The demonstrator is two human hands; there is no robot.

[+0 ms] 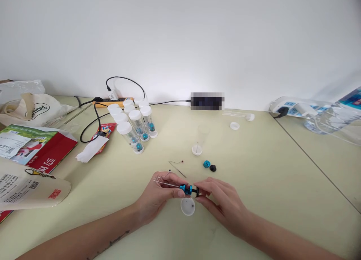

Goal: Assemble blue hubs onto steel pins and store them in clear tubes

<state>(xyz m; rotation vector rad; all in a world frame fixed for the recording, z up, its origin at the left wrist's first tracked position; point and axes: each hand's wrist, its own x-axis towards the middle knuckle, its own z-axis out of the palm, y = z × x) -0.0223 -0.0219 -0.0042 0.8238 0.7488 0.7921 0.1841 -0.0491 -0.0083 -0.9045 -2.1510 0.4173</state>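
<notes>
My left hand (154, 195) pinches a small blue metal fitting (184, 189) between thumb and fingers. A thin bent wire (167, 183) with a dark bead at its tip runs back from the fitting over that hand. At the fitting's other end is a black round-headed screw piece (196, 191), its head gripped by the fingertips of my right hand (224, 200). Just below lies a white cap (188, 207) with tiny dark bits in it. Beyond the hands are another bent wire (177, 169), a blue domed part (207, 164) and a black knob (213, 168).
Several white-capped clear tubes (137, 119) stand at the back left. Another tube (203, 134) stands ahead, and one lies near a loose cap (234, 126). Power strips (299, 106), a water bottle (324, 119), a phone-like device (207, 101), packages (53, 149) and a paper cup (36, 188) surround.
</notes>
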